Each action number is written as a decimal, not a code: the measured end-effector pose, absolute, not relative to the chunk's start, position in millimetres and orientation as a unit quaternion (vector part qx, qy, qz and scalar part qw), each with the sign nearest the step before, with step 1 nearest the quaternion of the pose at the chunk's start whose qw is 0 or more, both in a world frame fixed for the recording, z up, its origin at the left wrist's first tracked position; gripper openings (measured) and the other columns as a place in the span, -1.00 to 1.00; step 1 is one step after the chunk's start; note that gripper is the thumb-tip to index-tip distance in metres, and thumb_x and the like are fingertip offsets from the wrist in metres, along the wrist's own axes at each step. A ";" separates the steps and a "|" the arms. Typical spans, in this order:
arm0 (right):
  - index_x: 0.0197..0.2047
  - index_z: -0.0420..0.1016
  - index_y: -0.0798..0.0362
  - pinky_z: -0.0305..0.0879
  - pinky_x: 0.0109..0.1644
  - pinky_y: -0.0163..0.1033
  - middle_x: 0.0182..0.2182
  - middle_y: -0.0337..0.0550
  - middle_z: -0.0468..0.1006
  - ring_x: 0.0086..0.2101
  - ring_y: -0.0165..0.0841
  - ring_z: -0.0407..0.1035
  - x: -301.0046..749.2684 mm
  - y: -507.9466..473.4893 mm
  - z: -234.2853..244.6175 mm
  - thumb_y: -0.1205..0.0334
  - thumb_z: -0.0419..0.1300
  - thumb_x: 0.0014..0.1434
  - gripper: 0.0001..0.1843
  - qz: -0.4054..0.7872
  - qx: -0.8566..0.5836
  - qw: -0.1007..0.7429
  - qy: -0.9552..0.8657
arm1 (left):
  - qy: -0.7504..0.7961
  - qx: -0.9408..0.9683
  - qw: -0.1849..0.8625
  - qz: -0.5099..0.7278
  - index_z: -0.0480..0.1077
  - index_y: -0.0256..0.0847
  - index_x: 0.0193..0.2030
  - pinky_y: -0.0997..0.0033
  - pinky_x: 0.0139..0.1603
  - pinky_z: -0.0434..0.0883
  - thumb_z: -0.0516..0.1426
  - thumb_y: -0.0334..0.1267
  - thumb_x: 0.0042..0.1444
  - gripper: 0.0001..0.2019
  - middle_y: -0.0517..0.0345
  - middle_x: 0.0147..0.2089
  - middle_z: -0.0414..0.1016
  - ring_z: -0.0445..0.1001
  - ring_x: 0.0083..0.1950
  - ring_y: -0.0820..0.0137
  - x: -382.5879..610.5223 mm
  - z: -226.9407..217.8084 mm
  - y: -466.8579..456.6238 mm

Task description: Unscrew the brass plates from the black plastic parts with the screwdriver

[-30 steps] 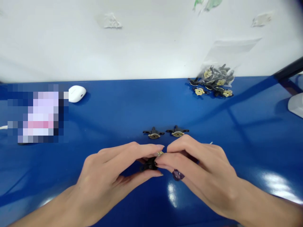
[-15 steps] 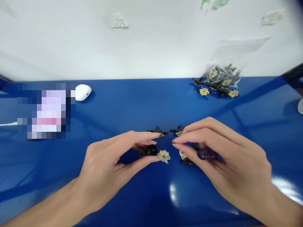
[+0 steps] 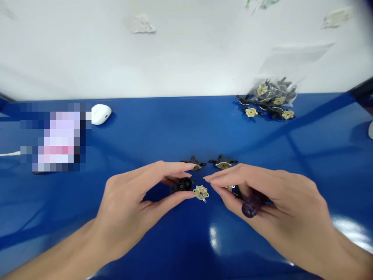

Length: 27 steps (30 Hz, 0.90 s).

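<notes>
My left hand (image 3: pixel 128 206) pinches a small black plastic part (image 3: pixel 183 185) with a round brass disc (image 3: pixel 201 192) between fingers and thumb. My right hand (image 3: pixel 279 198) curls around a second black-and-brass part (image 3: pixel 230 189), mostly hidden by its fingers. A dark purple object (image 3: pixel 250 204), perhaps a tool handle, lies against that hand's fingers. Just beyond my fingertips, two more black parts with brass discs (image 3: pixel 194 165) (image 3: pixel 223 164) rest on the blue table (image 3: pixel 163 132). My hands are apart, with a narrow gap between them.
A plastic bag of similar parts (image 3: pixel 275 97) lies at the far right of the table, with loose parts (image 3: pixel 251 112) beside it. A white earbud case (image 3: pixel 101 114) and a pixelated object (image 3: pixel 55 136) sit at left. A white wall (image 3: pixel 175 50) rises behind.
My hands drew apart, uncovering the brass disc in my left hand. The right hand carried its part rightward and then lowered it. The purple object shifted with that hand.
</notes>
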State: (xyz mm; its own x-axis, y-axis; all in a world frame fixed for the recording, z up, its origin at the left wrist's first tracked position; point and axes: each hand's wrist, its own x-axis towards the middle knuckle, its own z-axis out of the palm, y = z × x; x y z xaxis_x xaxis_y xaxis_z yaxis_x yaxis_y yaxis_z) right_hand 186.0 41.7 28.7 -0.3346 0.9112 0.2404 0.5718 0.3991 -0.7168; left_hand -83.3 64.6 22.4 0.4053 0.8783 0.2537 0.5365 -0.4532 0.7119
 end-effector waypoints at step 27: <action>0.11 0.49 -0.10 0.38 -0.19 -0.23 -0.01 -0.26 0.60 -0.18 -0.43 0.57 188.0 49.6 17.9 0.43 0.04 0.60 -0.73 0.278 -0.410 0.228 -0.838 | 0.444 0.811 0.222 0.310 0.62 0.09 0.19 0.64 0.06 0.68 0.32 0.04 0.49 -0.75 0.42 0.05 0.82 0.79 -0.08 0.50 -80.9 24.4 64.1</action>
State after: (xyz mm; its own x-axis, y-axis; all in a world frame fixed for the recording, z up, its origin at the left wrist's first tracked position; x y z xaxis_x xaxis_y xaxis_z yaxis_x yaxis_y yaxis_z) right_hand 188.0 49.6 17.9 -0.5599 0.8141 0.1541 0.5606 0.5091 -0.6531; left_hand -80.9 64.1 24.4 0.4136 0.8578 0.3052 0.5819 -0.5069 0.6360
